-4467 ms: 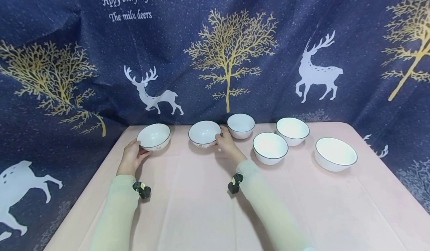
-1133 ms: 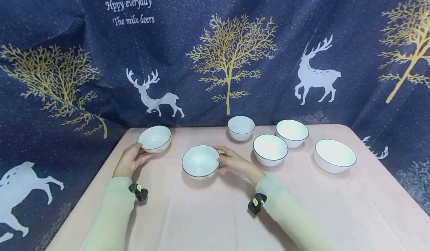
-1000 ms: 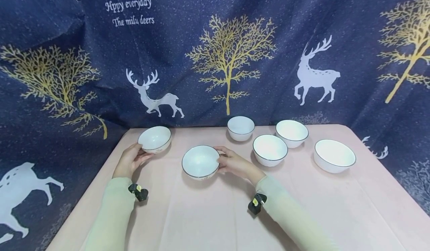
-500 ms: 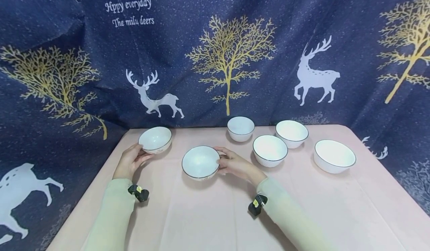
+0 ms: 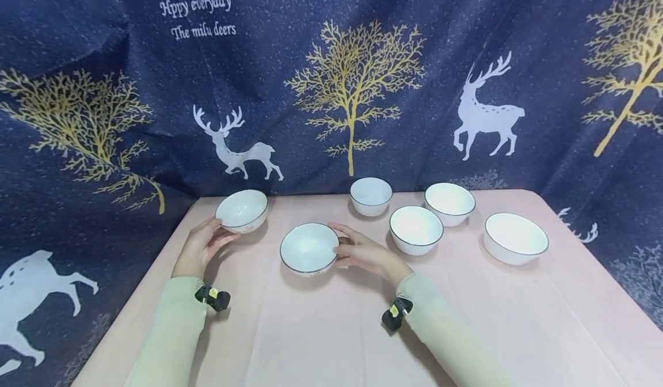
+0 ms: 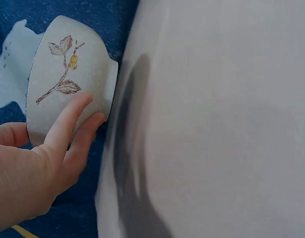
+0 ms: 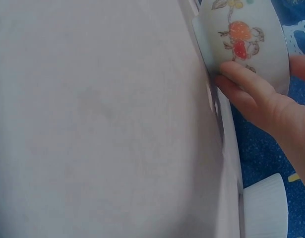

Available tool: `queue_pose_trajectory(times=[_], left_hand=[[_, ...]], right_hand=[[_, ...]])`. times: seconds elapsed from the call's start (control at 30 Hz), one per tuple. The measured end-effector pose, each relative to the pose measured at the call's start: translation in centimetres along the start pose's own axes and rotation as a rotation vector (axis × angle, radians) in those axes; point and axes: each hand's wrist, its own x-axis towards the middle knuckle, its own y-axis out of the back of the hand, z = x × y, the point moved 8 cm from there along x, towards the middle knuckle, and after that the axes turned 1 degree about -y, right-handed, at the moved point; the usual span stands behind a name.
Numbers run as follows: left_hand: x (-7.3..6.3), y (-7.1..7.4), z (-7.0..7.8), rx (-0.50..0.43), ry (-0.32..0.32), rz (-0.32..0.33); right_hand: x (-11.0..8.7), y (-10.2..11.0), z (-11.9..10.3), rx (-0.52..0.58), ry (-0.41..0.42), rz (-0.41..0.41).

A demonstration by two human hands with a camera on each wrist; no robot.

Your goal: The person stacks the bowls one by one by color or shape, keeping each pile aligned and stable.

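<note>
Basically, both hands are busy on my remote feed. L hand [image 5: 199, 249] grips the L bowl [image 5: 242, 205] by its near-left side, toward the back of the table [image 5: 305, 335]: thumb by the rim, fingers narrow against the outer wall beside a brown sprig print [image 6: 63, 72]. R hand [image 5: 365, 254] holds the R bowl [image 5: 309, 247], nearer the cam, from its right side, fingertips low nr the foot, just by a red/orange fruit print [image 7: 240, 39]. Can't tell if either base touches down. Mid bowl [image 5: 416, 228] and rear bowl [image 5: 371, 196] are near the R hand; two more white bowls, incl. the end bowl [image 5: 516, 237], sit farther R. Handling-wise, I'd guess glazed ceramic: stiff, fairly light, slick, prob. chip-prone. IMO best hold = thumb on the dark rim, fingers under the wall nr the foot; a rim-only pinch could slip.
</note>
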Motion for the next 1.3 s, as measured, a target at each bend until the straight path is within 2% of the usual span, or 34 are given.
queue_pose_trajectory(times=[0.2,0.43,0.67,0.8,1.07,1.3], left_hand=[[-0.5,-1.2,0.5,-0.035,-0.001,-0.043],[-1.7,-3.3,1.3,-0.040,-0.026,-0.075],[-3.6,-6.3,2.0,-0.050,-0.068,-0.225],[-4.5,-7.4,2.1,-0.033,-0.093,-0.277],[-5.4,-8.5,1.7,0.042,-0.109,-0.306],[-5.6,-8.8,0.8,0.050,-0.071,-0.311]], right_hand=[[-0.2,-0.1,-0.2,0.020,0.014,-0.037],[-0.2,-0.2,-0.2,0.034,0.023,-0.058],[-0.3,-0.2,-0.1,0.044,0.018,-0.065],[-0.2,-0.3,-0.1,0.045,0.015,-0.068],[0.0,-0.1,0.0,0.026,0.016,-0.067],[0.0,-0.1,-0.1,0.007,0.015,-0.071]])
